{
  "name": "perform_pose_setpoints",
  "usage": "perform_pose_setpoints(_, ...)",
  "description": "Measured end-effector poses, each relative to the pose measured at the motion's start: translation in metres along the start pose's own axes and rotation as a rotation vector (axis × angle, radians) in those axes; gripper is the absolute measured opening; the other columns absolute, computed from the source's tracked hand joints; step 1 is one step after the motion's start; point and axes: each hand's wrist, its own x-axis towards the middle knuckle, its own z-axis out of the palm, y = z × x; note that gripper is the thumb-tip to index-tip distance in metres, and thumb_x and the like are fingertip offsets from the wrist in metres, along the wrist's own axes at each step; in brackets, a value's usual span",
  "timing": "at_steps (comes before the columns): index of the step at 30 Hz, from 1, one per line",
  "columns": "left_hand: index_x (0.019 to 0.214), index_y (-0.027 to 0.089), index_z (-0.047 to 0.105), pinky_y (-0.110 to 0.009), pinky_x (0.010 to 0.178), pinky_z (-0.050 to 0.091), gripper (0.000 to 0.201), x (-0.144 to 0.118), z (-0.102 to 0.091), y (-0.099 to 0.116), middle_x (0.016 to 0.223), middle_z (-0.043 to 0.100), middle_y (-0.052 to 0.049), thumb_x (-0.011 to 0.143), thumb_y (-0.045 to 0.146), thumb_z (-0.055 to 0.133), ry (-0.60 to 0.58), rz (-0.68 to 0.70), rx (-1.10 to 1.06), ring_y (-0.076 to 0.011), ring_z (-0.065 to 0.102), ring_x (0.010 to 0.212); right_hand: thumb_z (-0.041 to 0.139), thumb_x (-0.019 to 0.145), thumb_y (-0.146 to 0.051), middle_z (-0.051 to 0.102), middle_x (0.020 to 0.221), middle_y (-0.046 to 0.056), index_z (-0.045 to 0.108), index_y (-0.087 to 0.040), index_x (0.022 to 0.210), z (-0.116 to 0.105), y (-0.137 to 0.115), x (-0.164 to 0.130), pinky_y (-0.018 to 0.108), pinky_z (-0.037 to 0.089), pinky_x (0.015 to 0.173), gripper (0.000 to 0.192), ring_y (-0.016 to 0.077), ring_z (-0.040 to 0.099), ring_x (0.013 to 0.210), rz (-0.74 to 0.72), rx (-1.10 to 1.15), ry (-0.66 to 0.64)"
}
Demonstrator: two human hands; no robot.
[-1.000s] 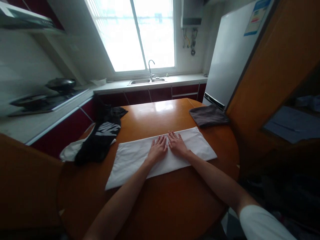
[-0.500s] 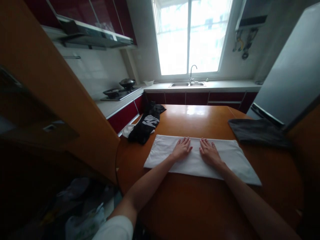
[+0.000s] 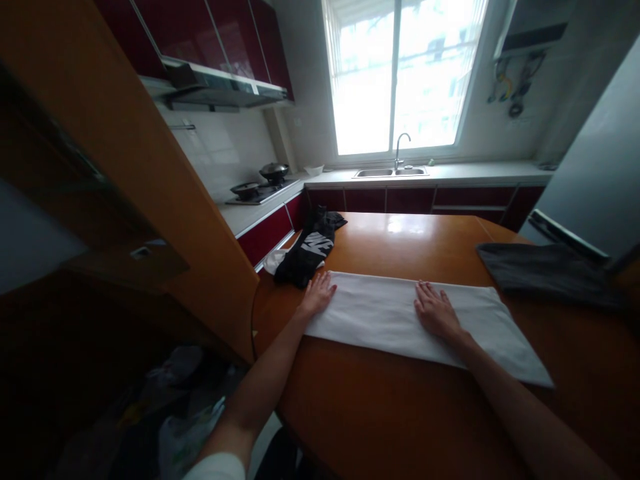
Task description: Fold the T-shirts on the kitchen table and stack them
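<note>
Cloth (image 3: 373,313) lies across the table (image 3: 390,407) from near the left edge, left hand (image 3: 319,295) on its left end, right hand (image 3: 437,313) near mid-length, both palm-down, clamping nothing, presumably to keep it smooth.

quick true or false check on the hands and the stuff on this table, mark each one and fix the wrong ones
1. The left hand is at the left end of the white cloth. True.
2. The right hand is clenched into a fist. False: it lies flat on the white cloth.
3. The dark grey cloth lies on the table, to the right of the white one. True.
4. The black garment lies on top of the white cloth. False: it lies beyond that cloth's left end.
5. The two hands are touching each other. False: they are apart, with a stretch of white cloth between them.
</note>
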Motion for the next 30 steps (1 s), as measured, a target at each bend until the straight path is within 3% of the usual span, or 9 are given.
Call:
perform_pose_setpoints(5,0.157,0.012,0.031,-0.052,0.122,0.018,0.061,0.003,0.000,0.003,0.163,0.031,-0.016,0.103,0.041,0.038,0.061,-0.036,-0.037,-0.0300,0.025,0.152,0.025,0.100,-0.029,0.031,0.163,0.011,0.035,-0.009,0.156,-0.001,0.000,0.000,0.051,0.021,0.122,0.060,0.0234,0.025,0.152,-0.002,0.003,0.004)
perform_pose_setpoints(10,0.150,0.009,0.043,-0.035,0.115,0.031,0.056,-0.004,-0.006,0.005,0.150,0.049,-0.020,0.100,0.035,0.046,0.129,-0.049,-0.018,-0.0274,0.044,0.140,0.027,0.100,-0.029,0.031,0.163,0.011,0.035,-0.010,0.156,0.000,0.000,0.000,0.051,0.020,0.122,0.060,0.0237,0.025,0.152,0.007,0.023,0.003)
perform_pose_setpoints(13,0.145,0.009,0.049,-0.036,0.107,0.038,0.054,-0.009,-0.009,0.004,0.138,0.057,-0.021,0.097,0.034,0.051,0.146,-0.115,-0.002,-0.0297,0.054,0.128,0.027,0.099,-0.030,0.031,0.163,0.011,0.034,-0.010,0.156,0.000,-0.001,0.000,0.051,0.020,0.122,0.060,0.0238,0.026,0.152,0.010,0.038,0.004)
perform_pose_setpoints(20,0.109,0.012,0.069,-0.028,0.080,0.046,0.038,-0.010,-0.014,-0.007,0.109,0.072,-0.017,0.089,0.044,0.063,0.069,-0.253,-0.058,-0.0264,0.068,0.101,0.030,0.099,-0.029,0.031,0.163,0.011,0.035,-0.012,0.156,0.000,-0.001,0.001,0.051,0.019,0.122,0.059,0.0243,0.025,0.152,0.019,0.044,0.004)
perform_pose_setpoints(26,0.084,0.017,0.069,-0.025,0.067,0.042,0.032,-0.011,-0.021,-0.013,0.091,0.074,-0.011,0.087,0.048,0.062,0.003,-0.250,-0.109,-0.0233,0.069,0.087,0.032,0.099,-0.027,0.031,0.163,0.011,0.036,-0.013,0.155,-0.005,-0.003,0.002,0.051,0.017,0.123,0.058,0.0249,0.025,0.152,0.029,0.084,-0.006)
perform_pose_setpoints(30,0.082,0.018,0.065,-0.025,0.063,0.040,0.028,-0.013,-0.027,-0.010,0.088,0.072,-0.009,0.087,0.044,0.059,-0.022,-0.192,-0.111,-0.0213,0.066,0.080,0.034,0.098,-0.027,0.030,0.164,0.012,0.036,-0.011,0.155,-0.012,-0.007,0.002,0.051,0.015,0.123,0.059,0.0248,0.024,0.152,0.042,0.133,-0.014)
